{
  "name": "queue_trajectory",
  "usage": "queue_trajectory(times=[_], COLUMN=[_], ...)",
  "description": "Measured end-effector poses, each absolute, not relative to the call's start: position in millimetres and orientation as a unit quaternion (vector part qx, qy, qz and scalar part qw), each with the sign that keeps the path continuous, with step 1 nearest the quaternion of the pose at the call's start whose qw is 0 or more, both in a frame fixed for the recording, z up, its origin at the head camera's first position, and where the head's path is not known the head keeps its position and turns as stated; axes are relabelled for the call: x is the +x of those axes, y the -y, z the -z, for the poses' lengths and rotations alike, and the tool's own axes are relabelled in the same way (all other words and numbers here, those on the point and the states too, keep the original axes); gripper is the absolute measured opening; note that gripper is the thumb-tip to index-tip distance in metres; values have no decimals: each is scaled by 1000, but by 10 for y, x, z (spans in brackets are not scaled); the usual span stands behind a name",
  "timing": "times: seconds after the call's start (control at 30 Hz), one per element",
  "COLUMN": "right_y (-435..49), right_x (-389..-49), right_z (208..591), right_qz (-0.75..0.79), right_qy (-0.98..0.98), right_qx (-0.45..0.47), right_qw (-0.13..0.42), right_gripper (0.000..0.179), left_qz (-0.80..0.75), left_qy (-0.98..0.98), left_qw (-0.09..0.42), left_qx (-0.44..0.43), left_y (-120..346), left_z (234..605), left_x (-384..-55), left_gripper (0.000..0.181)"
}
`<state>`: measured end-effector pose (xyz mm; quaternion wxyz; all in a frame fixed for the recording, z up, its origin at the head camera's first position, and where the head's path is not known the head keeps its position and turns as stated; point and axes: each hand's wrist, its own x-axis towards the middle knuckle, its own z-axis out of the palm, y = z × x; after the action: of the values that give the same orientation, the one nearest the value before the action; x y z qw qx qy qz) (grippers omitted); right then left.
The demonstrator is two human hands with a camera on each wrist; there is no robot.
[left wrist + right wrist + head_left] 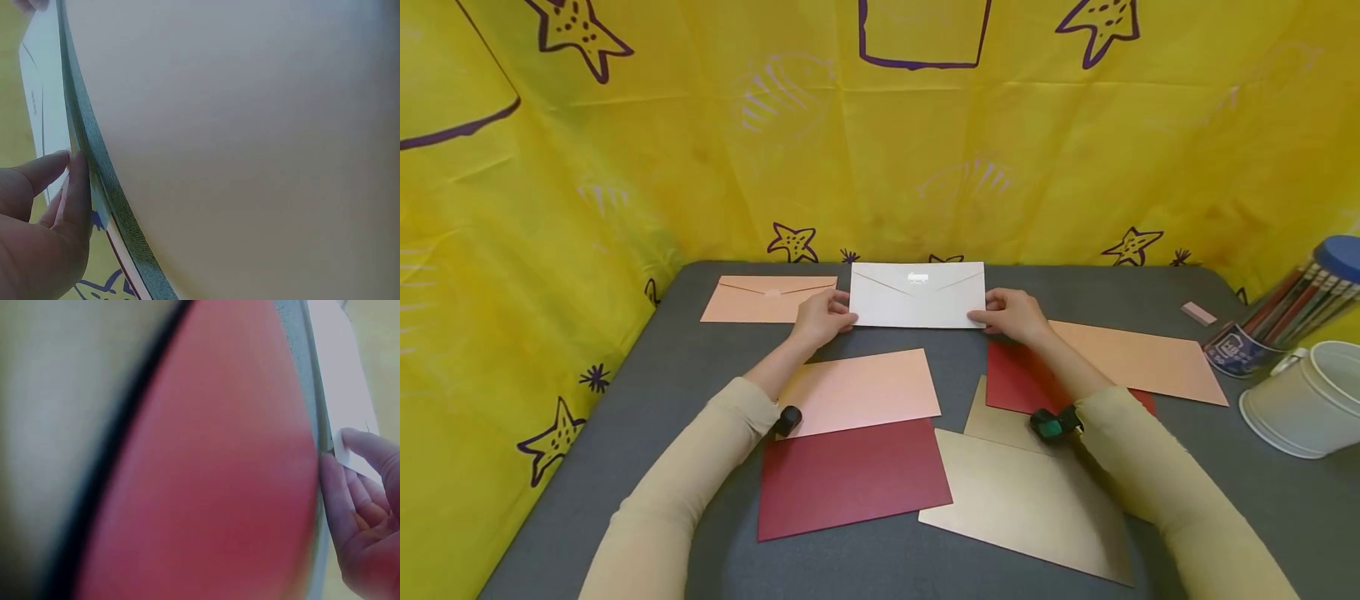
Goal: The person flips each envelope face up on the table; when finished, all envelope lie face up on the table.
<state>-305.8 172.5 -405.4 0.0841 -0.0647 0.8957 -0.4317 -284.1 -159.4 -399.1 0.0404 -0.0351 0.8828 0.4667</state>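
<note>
A white envelope (917, 307), its pointed flap facing up, is held by both hands near the table's back edge. My left hand (822, 318) pinches its left end, with the thumb on top in the left wrist view. At the right end my right hand (1015, 315) pinches the other short side; the right wrist view shows the thumb over the white envelope (337, 369). A peach envelope (748, 304) lies flap up just left of the white one, partly behind my left hand.
Closer in, a pale pink envelope (865, 387) overlaps a dark red one (857, 479). Gold envelopes (1022, 504), a red one (1011, 379) and a peach one (1150, 362) lie at right. Beyond them are an eraser (1198, 313), a pencil tub (1247, 346) and a white bucket (1292, 408).
</note>
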Motion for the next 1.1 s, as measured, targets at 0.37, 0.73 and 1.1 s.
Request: queue_trajectory(times=[0.37, 0.73, 1.1], right_y=[-1612, -1589, -1552], right_x=[-3142, -3176, -3178], right_z=[4062, 4072, 4065], right_qz=[386, 400, 404], right_qy=[-919, -914, -912], right_qx=[-46, -34, -33], right_qw=[64, 66, 61], right_gripper=[42, 45, 46], left_qz=[-435, -401, -386], left_qy=[-899, -915, -920], left_qw=[13, -16, -23], left_qx=[-57, -53, -68], left_y=[1592, 1578, 1555], left_z=[3995, 4011, 4010], left_x=[-2901, -2918, -2892], left_gripper=[35, 29, 26])
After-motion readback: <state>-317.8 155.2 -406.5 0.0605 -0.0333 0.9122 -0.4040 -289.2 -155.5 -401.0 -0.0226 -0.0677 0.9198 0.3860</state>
